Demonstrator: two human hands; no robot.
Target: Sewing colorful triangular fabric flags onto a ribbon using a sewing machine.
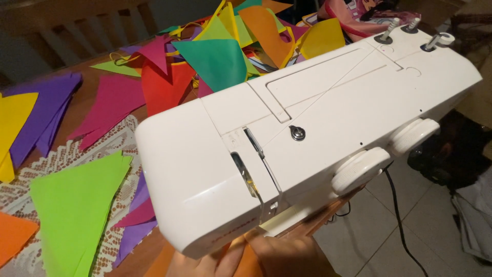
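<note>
A white sewing machine (318,128) fills the middle of the view, seen from above, with two round dials on its front. Below its needle end, at the bottom edge, my left hand (205,264) and my right hand (294,255) rest beside an orange piece of fabric (249,262). The machine's head hides most of both hands and their fingers. My right hand lies close under the machine's front edge, and my left hand lies just left of the orange fabric.
Triangular flags in lime green (77,205), purple (43,115), red (164,90), teal (215,59), orange and yellow are strewn over a wooden table with a lace cloth (115,141). A black cable (397,215) hangs down to the tiled floor at the right.
</note>
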